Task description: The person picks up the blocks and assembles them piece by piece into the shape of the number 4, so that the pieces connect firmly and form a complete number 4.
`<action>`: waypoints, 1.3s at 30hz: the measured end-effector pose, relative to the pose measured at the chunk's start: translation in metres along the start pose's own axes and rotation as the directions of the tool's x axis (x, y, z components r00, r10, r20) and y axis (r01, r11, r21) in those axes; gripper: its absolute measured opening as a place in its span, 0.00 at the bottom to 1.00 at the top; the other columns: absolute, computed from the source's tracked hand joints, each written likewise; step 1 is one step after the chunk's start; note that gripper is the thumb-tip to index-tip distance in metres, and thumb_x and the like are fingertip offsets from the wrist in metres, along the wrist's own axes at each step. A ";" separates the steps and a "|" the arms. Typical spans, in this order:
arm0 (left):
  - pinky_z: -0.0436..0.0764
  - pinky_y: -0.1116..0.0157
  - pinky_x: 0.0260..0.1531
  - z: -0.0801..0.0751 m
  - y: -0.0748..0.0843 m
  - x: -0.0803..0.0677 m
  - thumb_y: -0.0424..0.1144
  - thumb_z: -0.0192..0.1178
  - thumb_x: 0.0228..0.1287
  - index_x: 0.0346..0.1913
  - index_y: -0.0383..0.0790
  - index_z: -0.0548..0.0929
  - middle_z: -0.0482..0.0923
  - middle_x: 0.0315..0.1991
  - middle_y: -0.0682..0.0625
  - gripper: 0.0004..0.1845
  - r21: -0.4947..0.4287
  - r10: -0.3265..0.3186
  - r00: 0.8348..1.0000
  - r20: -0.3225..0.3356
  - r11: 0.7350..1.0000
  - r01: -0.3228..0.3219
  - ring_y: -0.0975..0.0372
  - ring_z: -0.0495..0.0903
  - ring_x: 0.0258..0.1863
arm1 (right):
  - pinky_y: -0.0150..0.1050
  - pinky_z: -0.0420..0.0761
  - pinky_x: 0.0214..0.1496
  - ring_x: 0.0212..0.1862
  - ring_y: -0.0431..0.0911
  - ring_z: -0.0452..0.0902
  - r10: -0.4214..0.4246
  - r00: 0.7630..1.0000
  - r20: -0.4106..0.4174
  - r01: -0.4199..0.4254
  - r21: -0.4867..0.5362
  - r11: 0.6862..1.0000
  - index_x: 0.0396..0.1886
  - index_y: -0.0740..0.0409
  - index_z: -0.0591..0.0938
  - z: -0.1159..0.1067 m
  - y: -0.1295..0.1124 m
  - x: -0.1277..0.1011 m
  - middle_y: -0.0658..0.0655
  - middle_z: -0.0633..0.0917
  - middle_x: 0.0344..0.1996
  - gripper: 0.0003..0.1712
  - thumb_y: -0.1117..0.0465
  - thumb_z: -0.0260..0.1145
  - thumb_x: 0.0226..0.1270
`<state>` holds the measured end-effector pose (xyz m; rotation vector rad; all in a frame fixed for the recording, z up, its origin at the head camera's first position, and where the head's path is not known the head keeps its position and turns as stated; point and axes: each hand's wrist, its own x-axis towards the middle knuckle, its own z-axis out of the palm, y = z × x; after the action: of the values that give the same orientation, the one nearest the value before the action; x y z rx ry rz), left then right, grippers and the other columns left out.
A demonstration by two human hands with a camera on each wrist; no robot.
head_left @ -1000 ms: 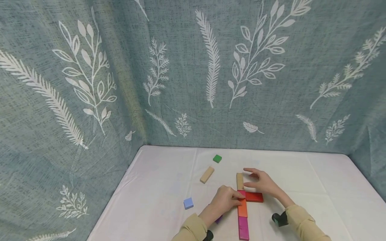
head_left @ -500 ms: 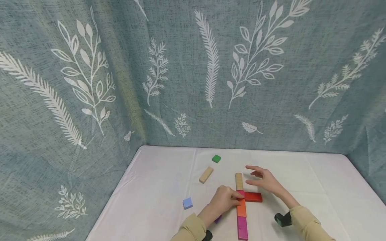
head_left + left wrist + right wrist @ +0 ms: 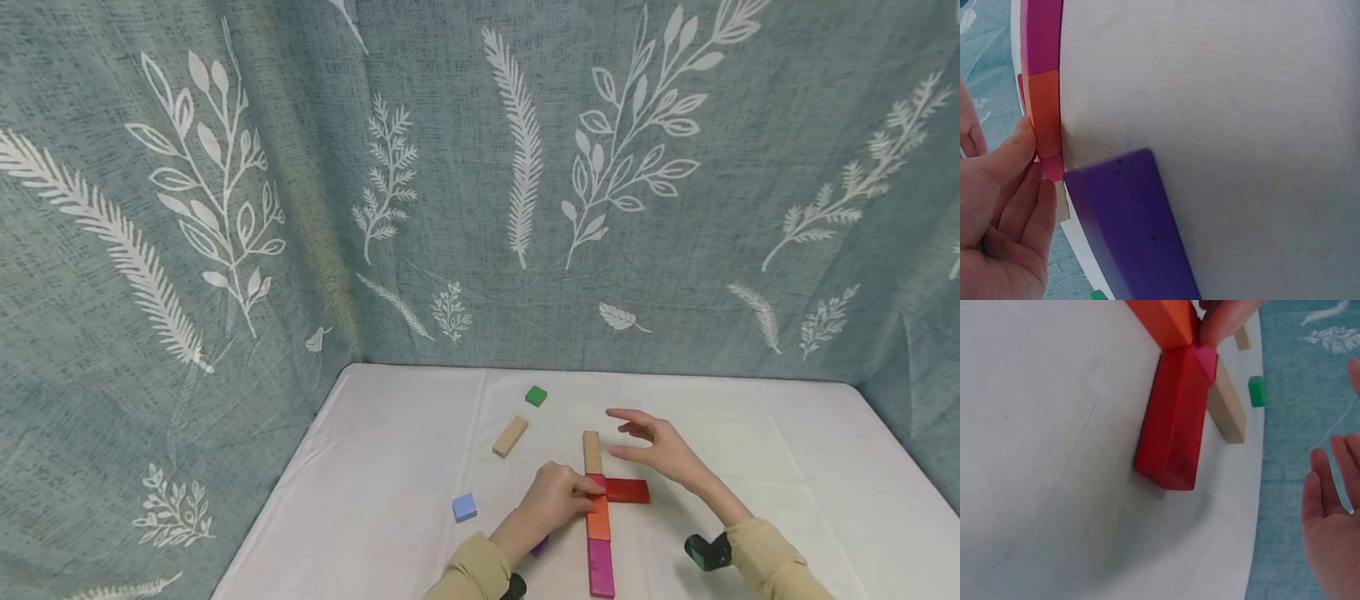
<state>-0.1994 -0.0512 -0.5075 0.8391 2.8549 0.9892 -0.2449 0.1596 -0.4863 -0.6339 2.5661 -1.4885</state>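
Observation:
Several blocks lie end to end in a line on the white table: a magenta block (image 3: 601, 568), an orange block (image 3: 598, 527), a small pink block (image 3: 1205, 364) and a plain wooden block (image 3: 592, 454). A red block (image 3: 627, 491) sticks out to the right from the pink one. My left hand (image 3: 553, 500) pinches at the pink block, thumb and fingertips right where it meets the orange block. My right hand (image 3: 662, 452) hovers to the right of the wooden block, fingers spread and holding nothing. A purple block (image 3: 1129, 225) lies beside my left hand, mostly hidden by it in the head view.
A loose wooden block (image 3: 511, 437), a green block (image 3: 536, 396) and a light blue block (image 3: 464, 507) lie on the left part of the white table (image 3: 750, 467). A grey-green curtain (image 3: 465, 208) with white leaf prints hangs behind and at the sides.
My right hand has drawn away from the wooden block, a little up and to the right. My left hand keeps its place on the line of blocks.

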 end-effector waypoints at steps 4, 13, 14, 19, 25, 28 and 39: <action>0.78 0.79 0.39 0.000 0.000 0.000 0.37 0.71 0.49 0.39 0.44 0.89 0.88 0.36 0.54 0.12 -0.008 -0.006 1.000 0.002 1.000 0.006 0.68 0.84 0.41 | 0.60 0.71 0.62 0.59 0.61 0.73 -0.011 1.000 -0.008 0.011 0.010 1.000 0.65 0.58 0.71 0.000 -0.005 -0.001 0.66 0.74 0.62 0.34 0.55 0.69 0.59; 0.78 0.80 0.39 -0.001 0.000 0.001 0.37 0.71 0.49 0.39 0.45 0.89 0.88 0.36 0.55 0.11 0.003 0.007 1.000 -0.010 1.000 -0.007 0.70 0.84 0.40 | 0.60 0.72 0.60 0.57 0.59 0.75 -0.028 1.000 -0.012 0.028 0.015 0.999 0.62 0.54 0.74 0.000 -0.011 -0.005 0.64 0.77 0.59 0.30 0.54 0.69 0.60; 0.78 0.80 0.39 -0.001 0.001 0.001 0.38 0.71 0.49 0.39 0.45 0.89 0.88 0.36 0.55 0.11 0.006 0.007 1.000 -0.009 1.000 -0.007 0.70 0.84 0.40 | 0.60 0.72 0.60 0.57 0.59 0.75 -0.026 1.000 -0.012 0.026 0.018 1.000 0.62 0.54 0.74 0.000 -0.011 -0.006 0.64 0.77 0.59 0.30 0.54 0.69 0.60; 0.77 0.80 0.40 -0.003 0.003 0.002 0.38 0.71 0.49 0.39 0.45 0.89 0.88 0.36 0.56 0.12 0.014 -0.001 1.000 -0.002 1.000 0.001 0.71 0.84 0.41 | 0.57 0.74 0.60 0.56 0.58 0.75 -0.008 1.000 -0.017 0.009 0.039 0.999 0.60 0.52 0.76 0.001 -0.010 -0.008 0.60 0.79 0.58 0.29 0.53 0.69 0.59; 0.77 0.80 0.40 -0.003 0.004 0.003 0.38 0.71 0.48 0.39 0.45 0.89 0.88 0.36 0.56 0.12 0.015 -0.015 1.000 -0.003 1.000 0.015 0.71 0.84 0.41 | 0.55 0.76 0.58 0.52 0.57 0.77 -0.049 0.999 0.002 0.049 0.023 0.999 0.58 0.54 0.78 0.007 -0.003 -0.011 0.58 0.81 0.55 0.25 0.55 0.68 0.60; 0.76 0.80 0.40 -0.003 0.003 0.004 0.38 0.71 0.48 0.39 0.46 0.89 0.87 0.36 0.56 0.12 0.025 -0.012 1.000 -0.007 1.000 0.012 0.71 0.83 0.41 | 0.57 0.76 0.57 0.52 0.57 0.77 -0.039 0.999 0.013 0.039 0.035 0.999 0.56 0.55 0.79 0.009 -0.001 -0.012 0.59 0.82 0.53 0.24 0.55 0.69 0.60; 0.75 0.83 0.39 -0.001 0.003 0.005 0.39 0.72 0.47 0.38 0.45 0.90 0.87 0.36 0.56 0.12 0.039 0.012 1.000 -0.026 0.999 -0.011 0.72 0.83 0.41 | 0.59 0.75 0.57 0.49 0.50 0.79 -0.014 0.999 0.031 0.014 -0.009 1.000 0.51 0.60 0.81 0.016 0.015 -0.014 0.60 0.84 0.49 0.22 0.56 0.70 0.58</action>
<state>-0.2027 -0.0472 -0.5044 0.8529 2.9041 0.9561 -0.2316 0.1588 -0.5091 -0.6724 2.5528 -1.4598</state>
